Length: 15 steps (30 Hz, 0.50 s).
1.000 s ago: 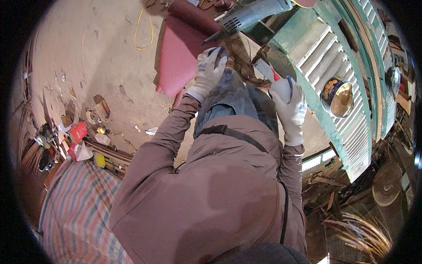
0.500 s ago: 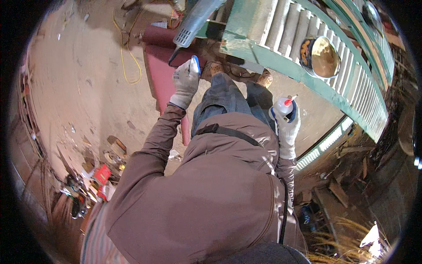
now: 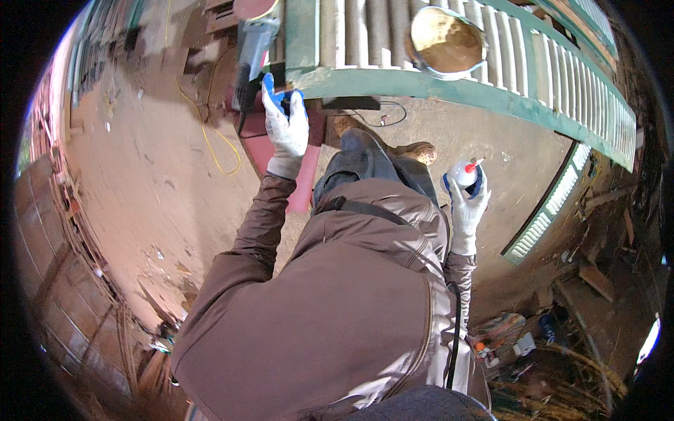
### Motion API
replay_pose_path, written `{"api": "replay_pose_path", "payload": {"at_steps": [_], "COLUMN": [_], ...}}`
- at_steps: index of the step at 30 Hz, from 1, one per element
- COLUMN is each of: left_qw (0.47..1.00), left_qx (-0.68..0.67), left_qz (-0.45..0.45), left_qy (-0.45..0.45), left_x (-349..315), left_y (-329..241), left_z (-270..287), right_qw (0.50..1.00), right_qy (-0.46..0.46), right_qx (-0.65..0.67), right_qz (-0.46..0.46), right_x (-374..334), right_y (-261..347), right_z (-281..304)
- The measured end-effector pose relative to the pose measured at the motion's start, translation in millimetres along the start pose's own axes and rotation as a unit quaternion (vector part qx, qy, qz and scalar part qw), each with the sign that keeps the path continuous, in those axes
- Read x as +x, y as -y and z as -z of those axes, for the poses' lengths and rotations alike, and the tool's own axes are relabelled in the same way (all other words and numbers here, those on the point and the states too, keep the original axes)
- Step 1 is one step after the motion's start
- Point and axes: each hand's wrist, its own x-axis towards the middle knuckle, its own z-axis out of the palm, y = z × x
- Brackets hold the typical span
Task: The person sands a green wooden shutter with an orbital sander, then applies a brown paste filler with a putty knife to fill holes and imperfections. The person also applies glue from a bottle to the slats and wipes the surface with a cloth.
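Both of my hands wear white work gloves with blue palms. My left hand (image 3: pixel 286 130) is raised with its thumb and fingers spread, nothing seen between them. Just beyond its fingertips is a grey angle grinder (image 3: pixel 257 52), its round disc (image 3: pixel 254 7) at the far end and its cord end toward me. Over on the right, my right hand (image 3: pixel 469 207) grips a small white squeeze bottle (image 3: pixel 460 173) with a red cap and pale tip, held tilted beside my leg. Part of the bottle is hidden by the glove.
A green-framed louvred shutter (image 3: pixel 428 83) spans the far side, carrying a round tub (image 3: pixel 448 43) with brown contents. Reddish sheet material (image 3: pixel 300 200) lies on the floor by my feet. A yellow cord (image 3: pixel 203 133) trails at left. Wood scraps and debris (image 3: pixel 597 281) lie lower right.
My left hand has gone from fingers held together to spread wide. The whole view has shifted, the shutter and tub now sitting farther left and up. The bottle stays in my right hand.
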Motion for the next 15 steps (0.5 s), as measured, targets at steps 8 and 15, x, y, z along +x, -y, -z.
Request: {"api": "replay_pose_path", "payload": {"at_steps": [8, 15], "left_qw": [0.881, 0.797], "left_qx": [0.32, 0.403], "left_qz": [-0.328, -0.384], "left_qy": [0.119, 0.234], "left_x": [3, 5], "left_y": [-79, -116], "left_z": [-99, -182], "right_qw": [0.994, 0.982], "right_qy": [-0.071, -0.111], "right_qx": [0.064, 0.13], "right_qz": [-0.045, -0.084], "right_x": [4, 7], "right_y": [-46, -96], "right_z": [67, 128]}}
